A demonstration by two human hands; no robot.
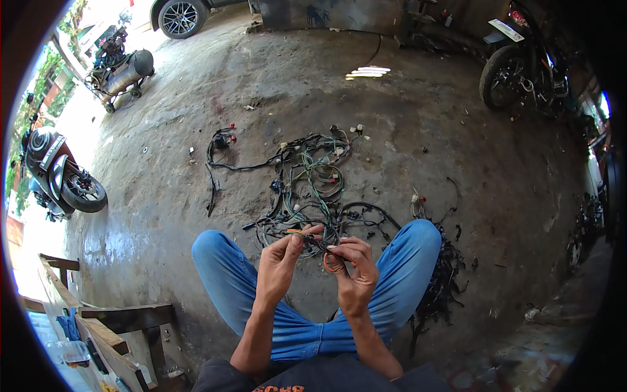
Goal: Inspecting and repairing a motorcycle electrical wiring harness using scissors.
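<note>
A tangled wiring harness [313,170] with black, green and pale wires and small connectors lies on the concrete floor in front of my bent, jeans-clad legs. My left hand [281,261] pinches wires near an orange-and-black strand [295,231], just left of the harness's near end. Beside it, my right hand [353,274] grips dark wires, with an orange loop [328,262] at its thumb; some fingertips are curled out of sight. A heap of black wire scraps [441,284] lies by my right knee.
A scooter [59,173] and a wheeled compressor [121,75] stand at left, a car wheel [181,17] at the top, a motorbike [506,75] at upper right. Wooden framework [111,320] with a plastic bottle [68,353] is near my lower left.
</note>
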